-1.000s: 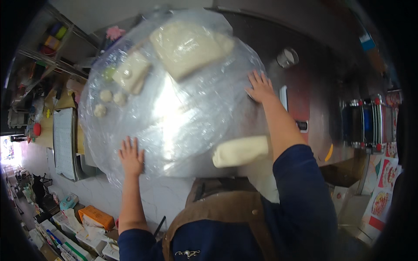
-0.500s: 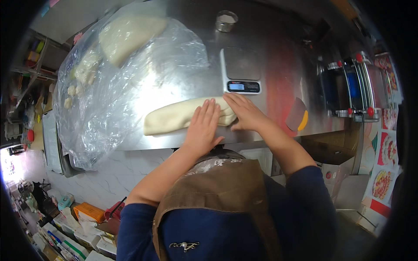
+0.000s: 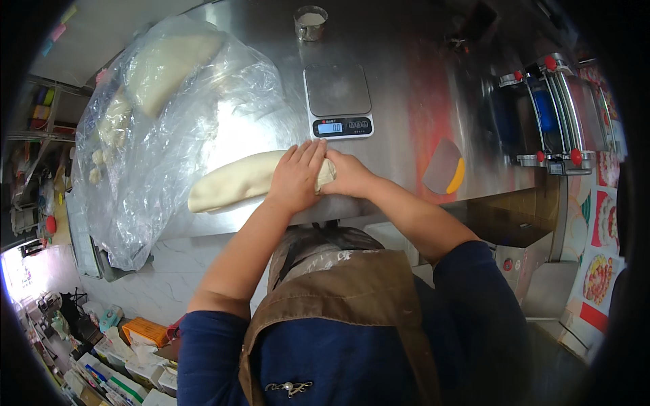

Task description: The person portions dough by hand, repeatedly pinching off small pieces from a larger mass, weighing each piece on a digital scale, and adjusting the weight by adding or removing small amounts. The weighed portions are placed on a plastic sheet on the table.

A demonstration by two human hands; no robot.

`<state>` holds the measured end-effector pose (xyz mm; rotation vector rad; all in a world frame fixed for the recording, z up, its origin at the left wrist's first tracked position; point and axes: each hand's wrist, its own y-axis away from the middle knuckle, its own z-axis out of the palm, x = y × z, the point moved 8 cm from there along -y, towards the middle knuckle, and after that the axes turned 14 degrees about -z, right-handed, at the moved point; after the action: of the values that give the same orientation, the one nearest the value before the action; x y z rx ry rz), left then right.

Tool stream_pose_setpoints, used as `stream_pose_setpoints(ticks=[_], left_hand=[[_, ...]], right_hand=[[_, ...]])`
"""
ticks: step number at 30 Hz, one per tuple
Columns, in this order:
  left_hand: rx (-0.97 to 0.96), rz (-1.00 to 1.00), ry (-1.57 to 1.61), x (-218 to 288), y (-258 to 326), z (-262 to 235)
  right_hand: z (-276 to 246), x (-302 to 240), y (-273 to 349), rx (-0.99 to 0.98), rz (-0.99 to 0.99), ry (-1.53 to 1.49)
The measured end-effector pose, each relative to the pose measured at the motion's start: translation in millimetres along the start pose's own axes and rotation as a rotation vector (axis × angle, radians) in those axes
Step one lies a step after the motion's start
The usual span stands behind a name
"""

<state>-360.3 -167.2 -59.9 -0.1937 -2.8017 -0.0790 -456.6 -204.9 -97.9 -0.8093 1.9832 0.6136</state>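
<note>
A long pale roll of dough [image 3: 233, 183] lies on the steel worktop [image 3: 399, 95] in front of me. My left hand [image 3: 296, 177] lies flat over its right part, fingers pointing away from me. My right hand [image 3: 349, 174] grips the roll's right end, touching the left hand. Right behind both hands stands a small digital kitchen scale [image 3: 337, 100] with a lit display.
A big clear plastic sheet [image 3: 169, 128] covers more dough pieces [image 3: 159, 64] at the left. A dough scraper [image 3: 443, 168] with a yellow edge lies to the right. A metal cup [image 3: 311, 21] stands at the back, a machine with red knobs [image 3: 555, 111] at the right.
A second ago both hands were spread on the plastic sheet. They then came together on the dough roll, and now the right hand holds its right end beside the left.
</note>
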Motion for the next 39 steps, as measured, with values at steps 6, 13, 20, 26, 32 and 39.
stream_pose_setpoints(ticks=[6,13,20,26,32,39], left_hand=[[-0.124,0.078,0.062,3,-12,15],[-0.004,0.264,0.201,6,7,-5],[0.056,0.441,0.247,6,36,-21],[0.081,0.488,-0.088,15,30,-12],[-0.11,0.319,0.02,16,4,8],[-0.09,0.081,-0.092,14,-15,18]], right_hand=[[12,6,30,0.151,0.233,-0.014],[14,13,66,0.119,0.485,-0.677],[96,4,53,-0.394,0.57,-1.409],[79,9,43,-0.442,0.525,-1.229],[63,30,25,-0.546,0.655,-0.783],[33,19,-16,-0.698,0.302,0.059]])
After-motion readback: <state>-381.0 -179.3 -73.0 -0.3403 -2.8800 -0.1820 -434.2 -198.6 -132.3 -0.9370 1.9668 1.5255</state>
